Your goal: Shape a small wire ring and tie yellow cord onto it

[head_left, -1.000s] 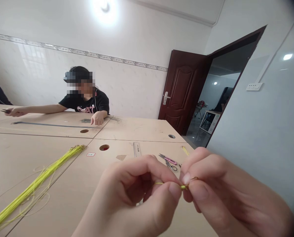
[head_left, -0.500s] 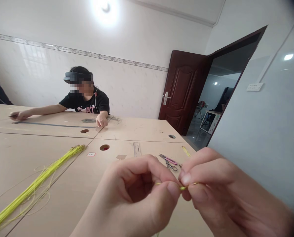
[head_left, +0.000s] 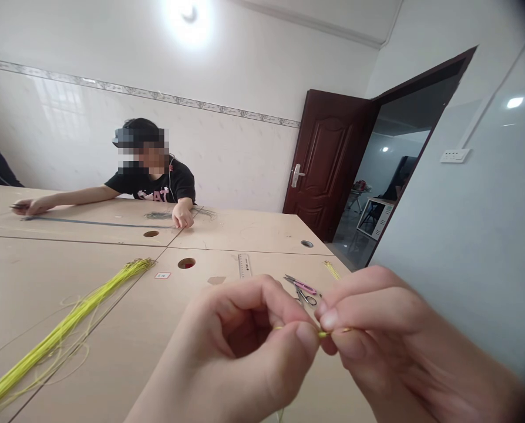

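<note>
My left hand [head_left: 253, 346] pinches a thin yellow cord [head_left: 323, 335] between thumb and forefinger. Close against it, my right hand [head_left: 377, 329] grips the same cord, also with thumb and fingertips. A short yellow piece, maybe a knot, shows between the two pinches; it is too small to make out fully. A gold-coloured tip of the strand pokes out by my right thumb. Beyond the hands lie small scissors [head_left: 305, 296] and a pink-handled cutter [head_left: 304, 286]. A clear ruler [head_left: 244, 266] rests farther back.
A bundle of yellow cords [head_left: 69, 329] stretches across the table [head_left: 125, 376] at left. A few short yellow cords [head_left: 331, 269] lie behind my right hand. Across the table a person [head_left: 157, 182] holds a dark strip [head_left: 104, 223] flat. Round holes [head_left: 187, 264] pierce the tabletop.
Both my hands keep their pinch on the cord and have shifted very slightly left. The person opposite has moved the far hand a little to the left.
</note>
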Tool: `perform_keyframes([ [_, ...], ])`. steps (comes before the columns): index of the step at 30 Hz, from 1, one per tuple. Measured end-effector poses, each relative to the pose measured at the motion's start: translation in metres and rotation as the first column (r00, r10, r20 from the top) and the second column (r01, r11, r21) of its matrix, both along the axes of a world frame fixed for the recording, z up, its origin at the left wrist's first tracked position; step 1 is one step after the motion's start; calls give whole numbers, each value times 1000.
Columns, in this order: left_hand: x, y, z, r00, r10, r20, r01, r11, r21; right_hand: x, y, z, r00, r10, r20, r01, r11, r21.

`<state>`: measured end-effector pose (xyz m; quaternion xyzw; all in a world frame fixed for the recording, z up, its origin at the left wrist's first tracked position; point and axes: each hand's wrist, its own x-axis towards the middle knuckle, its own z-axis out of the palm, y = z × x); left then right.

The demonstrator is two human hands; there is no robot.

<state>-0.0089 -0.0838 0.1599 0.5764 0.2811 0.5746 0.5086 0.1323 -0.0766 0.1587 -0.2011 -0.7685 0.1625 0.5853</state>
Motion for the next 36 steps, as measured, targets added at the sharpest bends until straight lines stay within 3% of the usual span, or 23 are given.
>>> perform_keyframes([
  [5, -3, -3, 4, 998, -50, 26, 50, 998, -23, 1, 1, 0, 1000, 15, 0, -15, 999, 45],
  [12, -4, -11, 5, 983, -104, 153, 132, 974, -184, 4, 4, -2, 1000, 23, 2, -23, 995, 96],
  [19, 0, -2, -7, 976, -118, 183, 128, 991, -46, 1, 5, -5, 1000, -24, -7, 25, 992, 127],
  [25, 0, -10, 8, 993, -35, 115, 59, 975, -212, 5, 4, -1, 999, 7, 42, -12, 990, 140],
  [36, -6, -11, 3, 970, -183, 160, 213, 958, -194, -1, 4, -3, 998, 46, -36, -40, 989, 142],
])
